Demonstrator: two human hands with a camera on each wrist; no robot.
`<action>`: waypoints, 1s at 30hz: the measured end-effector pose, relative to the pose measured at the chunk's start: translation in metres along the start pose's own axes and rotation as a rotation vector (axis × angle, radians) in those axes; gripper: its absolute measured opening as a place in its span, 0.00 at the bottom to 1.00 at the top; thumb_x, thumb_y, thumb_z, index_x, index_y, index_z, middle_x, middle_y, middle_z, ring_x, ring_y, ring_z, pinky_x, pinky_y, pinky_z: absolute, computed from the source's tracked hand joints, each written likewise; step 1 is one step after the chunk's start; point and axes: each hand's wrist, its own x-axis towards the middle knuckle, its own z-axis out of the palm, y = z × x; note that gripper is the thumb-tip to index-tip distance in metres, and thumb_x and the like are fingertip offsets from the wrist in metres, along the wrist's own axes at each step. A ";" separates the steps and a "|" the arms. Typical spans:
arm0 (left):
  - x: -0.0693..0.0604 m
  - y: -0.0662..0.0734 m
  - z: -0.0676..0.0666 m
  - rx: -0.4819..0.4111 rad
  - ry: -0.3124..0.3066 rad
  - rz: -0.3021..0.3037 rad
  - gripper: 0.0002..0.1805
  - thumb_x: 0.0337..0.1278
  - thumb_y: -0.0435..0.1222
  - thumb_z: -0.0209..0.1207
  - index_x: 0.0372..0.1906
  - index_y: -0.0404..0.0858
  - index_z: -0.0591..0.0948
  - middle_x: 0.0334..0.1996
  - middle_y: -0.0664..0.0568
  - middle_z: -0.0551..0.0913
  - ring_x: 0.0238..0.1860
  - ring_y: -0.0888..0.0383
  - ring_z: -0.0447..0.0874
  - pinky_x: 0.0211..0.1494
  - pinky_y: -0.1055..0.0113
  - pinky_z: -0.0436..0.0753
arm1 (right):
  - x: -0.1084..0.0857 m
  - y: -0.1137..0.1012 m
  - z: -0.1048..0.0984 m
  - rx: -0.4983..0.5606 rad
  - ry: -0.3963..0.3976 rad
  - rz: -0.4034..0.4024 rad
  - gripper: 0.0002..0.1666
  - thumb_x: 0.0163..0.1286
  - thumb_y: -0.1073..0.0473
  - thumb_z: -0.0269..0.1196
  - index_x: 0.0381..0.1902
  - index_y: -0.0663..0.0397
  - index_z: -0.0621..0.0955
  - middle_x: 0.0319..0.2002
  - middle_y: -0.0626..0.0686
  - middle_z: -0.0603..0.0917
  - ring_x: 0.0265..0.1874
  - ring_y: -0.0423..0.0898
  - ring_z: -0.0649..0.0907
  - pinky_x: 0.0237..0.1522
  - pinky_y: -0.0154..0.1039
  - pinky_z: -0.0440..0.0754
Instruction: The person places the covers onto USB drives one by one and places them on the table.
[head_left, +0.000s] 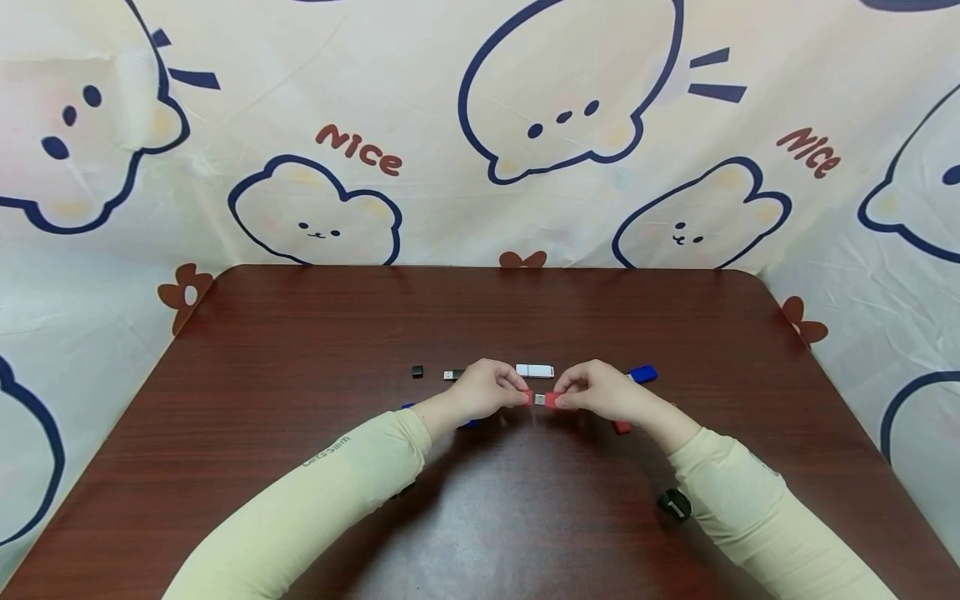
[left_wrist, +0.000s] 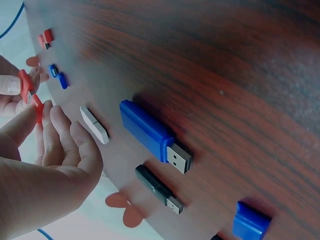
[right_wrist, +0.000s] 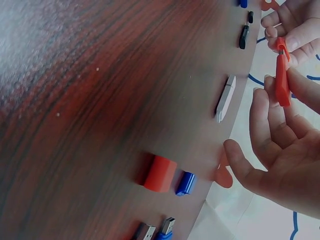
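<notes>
The left hand (head_left: 486,388) is pinching a small red cap (head_left: 528,397) while the right hand (head_left: 609,392) is pinching a red USB stick (head_left: 552,401), and both pieces are hanging above the table (head_left: 360,321) with the metal plug (head_left: 540,400) showing between them — whether its tip is sitting inside the cap, I cannot tell. The fingertips are covering much of both parts, so a slight tilt could be going unnoticed; if the hands are pushing together out of line, the plug would likely be catching on the cap's rim. Damp or hurried fingers could be losing so small a cap — it might be bouncing off the white stick (head_left: 535,371) lying just beyond. A dipping wrist could also be knocking the blue stick (left_wrist: 147,130) or the loose red piece (right_wrist: 160,174).
</notes>
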 end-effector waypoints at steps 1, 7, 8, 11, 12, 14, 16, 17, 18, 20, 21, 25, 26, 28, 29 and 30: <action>0.000 0.000 0.000 0.000 -0.001 0.000 0.05 0.50 0.31 0.64 0.31 0.34 0.82 0.26 0.46 0.86 0.24 0.65 0.76 0.29 0.75 0.73 | 0.000 0.000 0.000 0.000 -0.001 -0.004 0.10 0.61 0.58 0.64 0.35 0.59 0.82 0.26 0.51 0.82 0.26 0.42 0.74 0.31 0.36 0.72; 0.000 0.001 0.001 -0.014 -0.010 0.000 0.05 0.50 0.32 0.64 0.32 0.33 0.82 0.27 0.44 0.86 0.25 0.65 0.76 0.29 0.75 0.73 | 0.000 0.000 0.000 0.009 -0.001 -0.013 0.10 0.62 0.58 0.64 0.35 0.61 0.82 0.25 0.51 0.81 0.25 0.42 0.74 0.30 0.36 0.72; 0.000 0.001 0.001 -0.017 -0.012 0.000 0.05 0.50 0.32 0.64 0.32 0.33 0.82 0.27 0.44 0.86 0.25 0.65 0.76 0.29 0.74 0.73 | 0.000 0.000 0.000 0.011 -0.002 -0.013 0.10 0.62 0.58 0.64 0.35 0.61 0.82 0.25 0.51 0.81 0.25 0.42 0.74 0.31 0.36 0.72; 0.000 0.001 0.001 -0.019 -0.022 -0.005 0.05 0.51 0.32 0.63 0.32 0.33 0.82 0.28 0.43 0.86 0.26 0.64 0.77 0.30 0.74 0.73 | 0.001 0.000 0.000 0.016 -0.005 -0.010 0.10 0.62 0.58 0.64 0.35 0.61 0.82 0.26 0.51 0.82 0.25 0.42 0.74 0.31 0.36 0.72; 0.000 0.000 0.001 -0.020 -0.024 -0.005 0.05 0.51 0.32 0.63 0.33 0.33 0.82 0.29 0.43 0.86 0.26 0.63 0.77 0.30 0.74 0.73 | 0.001 0.000 0.000 0.016 -0.005 -0.009 0.10 0.62 0.58 0.64 0.35 0.61 0.82 0.26 0.51 0.82 0.25 0.42 0.74 0.31 0.36 0.72; 0.000 0.001 0.002 -0.024 -0.025 -0.006 0.05 0.51 0.32 0.63 0.33 0.33 0.82 0.29 0.42 0.86 0.27 0.63 0.78 0.30 0.74 0.73 | 0.001 0.000 0.000 0.017 -0.006 -0.009 0.10 0.62 0.58 0.64 0.35 0.61 0.82 0.26 0.51 0.82 0.25 0.42 0.74 0.31 0.36 0.73; 0.000 0.001 0.003 -0.027 -0.025 -0.003 0.05 0.51 0.32 0.63 0.33 0.33 0.82 0.30 0.42 0.86 0.27 0.63 0.78 0.30 0.74 0.74 | 0.001 0.000 0.000 0.017 -0.005 -0.012 0.10 0.62 0.58 0.64 0.35 0.61 0.82 0.26 0.51 0.82 0.25 0.41 0.75 0.31 0.36 0.73; 0.000 0.001 0.003 -0.030 -0.026 -0.002 0.05 0.51 0.32 0.63 0.33 0.33 0.82 0.30 0.42 0.86 0.27 0.63 0.78 0.30 0.74 0.74 | 0.001 -0.001 0.001 0.017 -0.006 -0.012 0.10 0.62 0.58 0.64 0.35 0.61 0.82 0.26 0.50 0.82 0.25 0.41 0.75 0.31 0.36 0.73; 0.000 0.001 0.003 -0.033 -0.028 0.001 0.05 0.51 0.31 0.63 0.33 0.33 0.82 0.30 0.42 0.86 0.26 0.64 0.78 0.30 0.74 0.74 | 0.002 -0.001 0.001 0.018 -0.007 -0.012 0.09 0.62 0.59 0.64 0.35 0.61 0.82 0.26 0.50 0.82 0.25 0.41 0.75 0.31 0.36 0.73; -0.001 0.002 0.004 -0.035 -0.028 0.007 0.05 0.51 0.31 0.63 0.33 0.33 0.82 0.30 0.41 0.86 0.26 0.65 0.77 0.30 0.75 0.74 | 0.002 -0.001 0.001 0.021 -0.008 -0.012 0.09 0.61 0.59 0.64 0.35 0.61 0.82 0.25 0.50 0.82 0.25 0.41 0.75 0.31 0.36 0.73; -0.001 0.002 0.004 -0.036 -0.028 0.010 0.05 0.50 0.31 0.63 0.33 0.33 0.82 0.30 0.41 0.86 0.25 0.65 0.77 0.29 0.75 0.73 | 0.002 -0.001 0.001 0.022 -0.008 -0.011 0.09 0.61 0.59 0.64 0.35 0.61 0.82 0.25 0.50 0.82 0.25 0.41 0.74 0.31 0.36 0.73; -0.001 0.002 0.005 -0.040 -0.027 0.019 0.05 0.50 0.31 0.63 0.33 0.32 0.82 0.29 0.41 0.86 0.25 0.65 0.76 0.29 0.75 0.73 | 0.002 0.000 0.002 0.025 -0.010 -0.012 0.09 0.62 0.59 0.63 0.35 0.61 0.82 0.26 0.52 0.82 0.25 0.41 0.74 0.31 0.36 0.73; -0.001 0.002 0.005 -0.041 -0.027 0.020 0.05 0.50 0.31 0.63 0.33 0.32 0.82 0.29 0.40 0.86 0.25 0.65 0.76 0.29 0.75 0.73 | 0.002 0.000 0.002 0.024 -0.011 -0.014 0.09 0.62 0.59 0.63 0.35 0.61 0.82 0.26 0.53 0.82 0.25 0.41 0.74 0.31 0.36 0.73; 0.000 0.001 0.005 -0.041 -0.029 0.023 0.05 0.50 0.31 0.63 0.33 0.32 0.82 0.30 0.40 0.86 0.25 0.66 0.76 0.29 0.75 0.73 | 0.002 0.000 0.002 0.025 -0.012 -0.016 0.09 0.62 0.59 0.63 0.35 0.61 0.82 0.26 0.54 0.83 0.25 0.41 0.74 0.31 0.36 0.73; 0.000 0.000 0.005 -0.041 -0.029 0.025 0.05 0.50 0.31 0.63 0.33 0.32 0.82 0.30 0.40 0.86 0.25 0.65 0.76 0.29 0.74 0.73 | 0.002 0.000 0.002 0.025 -0.013 -0.017 0.09 0.62 0.59 0.64 0.35 0.61 0.82 0.27 0.55 0.83 0.25 0.41 0.74 0.31 0.36 0.73; 0.000 0.000 0.005 -0.043 -0.030 0.022 0.05 0.50 0.31 0.63 0.33 0.32 0.82 0.30 0.40 0.86 0.25 0.65 0.76 0.29 0.74 0.73 | 0.002 0.000 0.003 0.025 -0.014 -0.018 0.09 0.62 0.59 0.64 0.35 0.61 0.82 0.27 0.55 0.83 0.25 0.42 0.75 0.31 0.36 0.73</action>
